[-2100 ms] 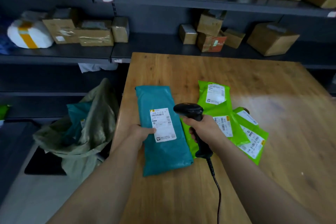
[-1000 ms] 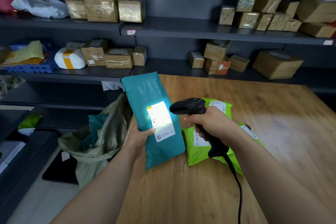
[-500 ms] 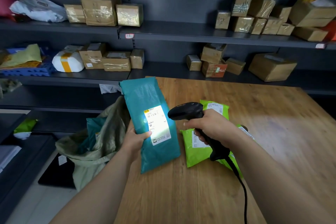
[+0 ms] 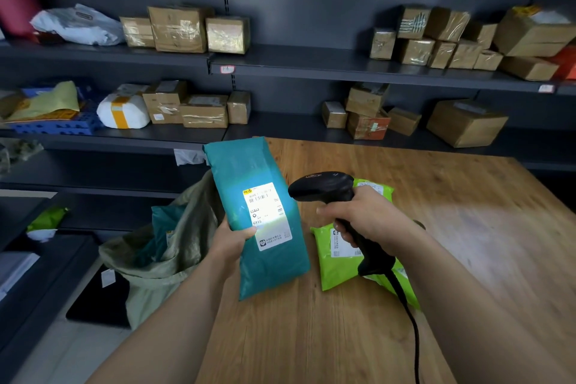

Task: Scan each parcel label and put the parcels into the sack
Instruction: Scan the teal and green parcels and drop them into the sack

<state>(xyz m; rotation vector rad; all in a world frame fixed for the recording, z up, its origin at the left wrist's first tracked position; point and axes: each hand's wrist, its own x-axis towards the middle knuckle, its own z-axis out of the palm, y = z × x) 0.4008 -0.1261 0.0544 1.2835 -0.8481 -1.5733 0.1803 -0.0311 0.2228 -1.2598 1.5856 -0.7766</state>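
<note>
My left hand [image 4: 232, 243] grips a teal parcel [image 4: 249, 171] by its left edge and holds it tilted up above the wooden table [image 4: 467, 212]. Its white label [image 4: 268, 215] is lit by the scanner's light. My right hand [image 4: 371, 218] grips a black corded barcode scanner [image 4: 321, 185], whose head points at that label. Green parcels [image 4: 336, 271] lie on the table under my right hand, partly hidden by it. An olive sack [image 4: 162, 262] hangs open left of the table with a teal parcel [image 4: 162, 221] inside.
Dark shelves [image 4: 311, 67] behind the table hold several cardboard boxes [image 4: 179, 28] and a white wrapped bundle [image 4: 123, 112]. A blue crate [image 4: 56, 125] sits on the left shelf. The scanner cable [image 4: 411, 330] runs down over the table towards me.
My left hand has lifted the teal parcel off the table and tilted it up. The scanner now lights its label. Between the last frames the parcel and scanner barely moved.
</note>
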